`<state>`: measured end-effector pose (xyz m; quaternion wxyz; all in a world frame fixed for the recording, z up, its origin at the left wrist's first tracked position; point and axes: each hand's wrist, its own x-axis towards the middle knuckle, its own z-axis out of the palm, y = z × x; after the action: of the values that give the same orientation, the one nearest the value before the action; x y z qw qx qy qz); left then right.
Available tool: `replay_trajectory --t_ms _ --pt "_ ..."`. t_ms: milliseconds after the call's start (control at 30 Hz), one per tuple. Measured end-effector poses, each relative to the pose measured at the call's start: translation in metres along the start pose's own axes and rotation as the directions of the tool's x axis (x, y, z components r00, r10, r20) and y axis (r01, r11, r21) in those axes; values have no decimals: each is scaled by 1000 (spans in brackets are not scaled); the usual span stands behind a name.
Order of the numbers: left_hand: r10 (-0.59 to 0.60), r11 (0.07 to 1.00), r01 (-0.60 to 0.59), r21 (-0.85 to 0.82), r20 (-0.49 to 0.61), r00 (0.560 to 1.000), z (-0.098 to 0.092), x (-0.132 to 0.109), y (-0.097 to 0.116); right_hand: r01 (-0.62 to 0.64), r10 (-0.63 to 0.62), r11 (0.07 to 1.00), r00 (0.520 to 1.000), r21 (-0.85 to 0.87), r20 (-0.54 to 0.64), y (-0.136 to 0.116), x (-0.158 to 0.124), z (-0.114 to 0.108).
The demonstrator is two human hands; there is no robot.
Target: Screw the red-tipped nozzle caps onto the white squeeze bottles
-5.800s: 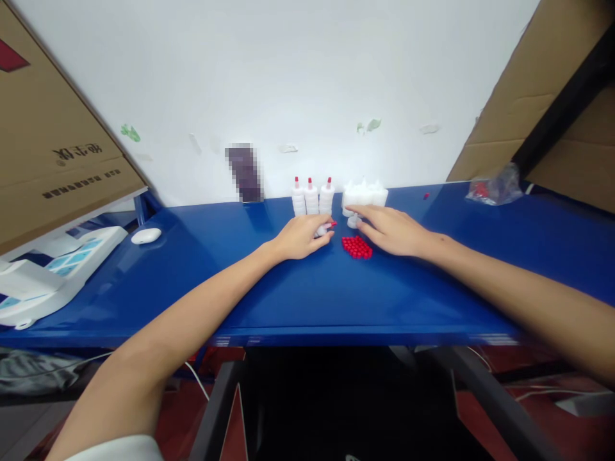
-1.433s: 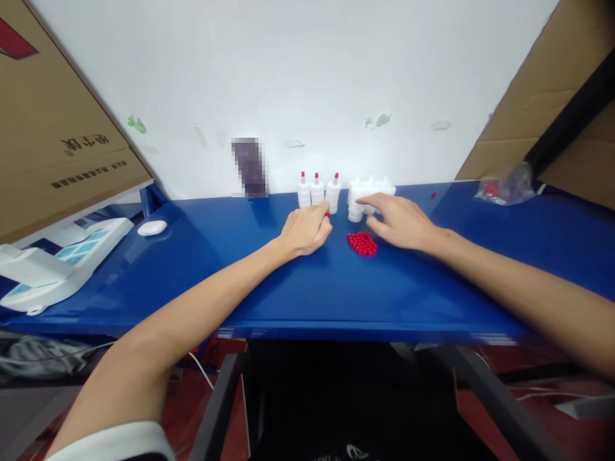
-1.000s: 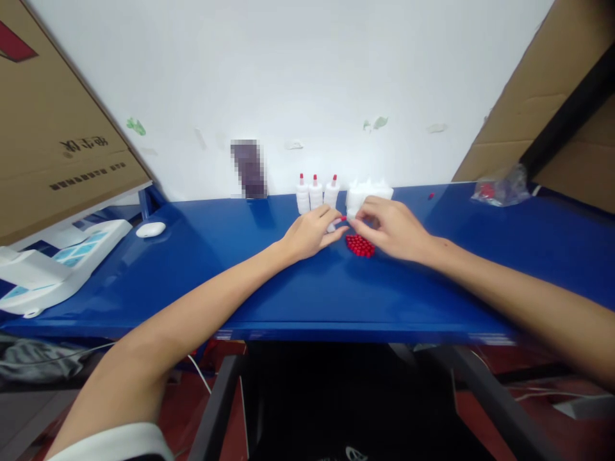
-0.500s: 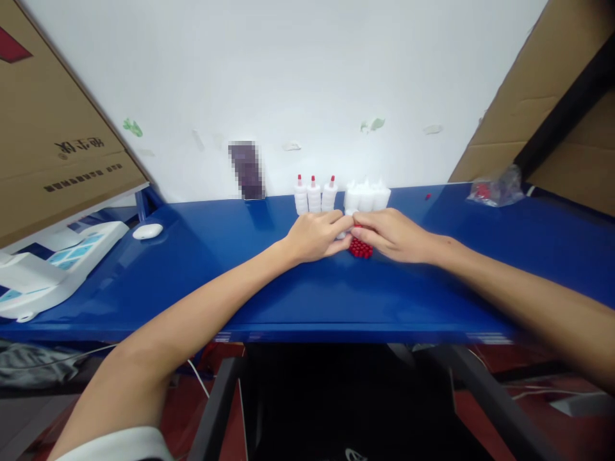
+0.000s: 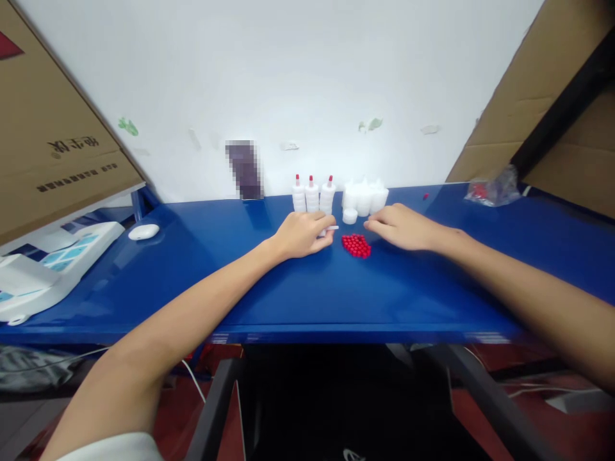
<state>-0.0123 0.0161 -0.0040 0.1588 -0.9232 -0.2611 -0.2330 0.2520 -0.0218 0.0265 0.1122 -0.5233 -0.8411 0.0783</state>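
Observation:
My left hand (image 5: 306,234) is closed round a white nozzle cap, whose narrow tip (image 5: 334,228) points right from between the fingers. My right hand (image 5: 404,226) hovers low over the table, fingers loosely curled and slightly apart, with nothing visible in them. It is just in front of a cluster of white bottles (image 5: 364,198). Between the hands lies a patch of small red tip caps (image 5: 356,246). A round white piece (image 5: 350,216) sits just behind them. Three white bottles with red-tipped nozzles (image 5: 312,198) stand upright behind my left hand.
The blue table (image 5: 288,294) runs back to a white wall. A white oval case (image 5: 143,232) and a white-and-blue device (image 5: 62,266) lie at the left. At the right is a clear bag (image 5: 494,188) with red bits inside. Cardboard (image 5: 57,128) flanks the left side.
My hands, together before, have come apart. The left has drawn left with the nozzle cap, the right has moved right. The red caps and the round white piece are now uncovered.

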Motion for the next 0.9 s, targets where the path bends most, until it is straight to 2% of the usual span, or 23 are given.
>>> replay_trajectory --t_ms 100,200,500,900 --pt "-8 1000 10 -29 55 998 -1 0 2 -51 59 994 995 -97 81 10 4 6" --pt "-23 998 28 -60 86 996 -1 1 1 -57 74 987 991 -149 112 14 6 9" --pt "-13 991 31 -132 132 991 3 1 -1 -66 81 982 993 -174 84 13 5 9" --pt "-26 990 47 -134 154 988 1 1 1 -42 55 983 996 -177 70 6 1 7"
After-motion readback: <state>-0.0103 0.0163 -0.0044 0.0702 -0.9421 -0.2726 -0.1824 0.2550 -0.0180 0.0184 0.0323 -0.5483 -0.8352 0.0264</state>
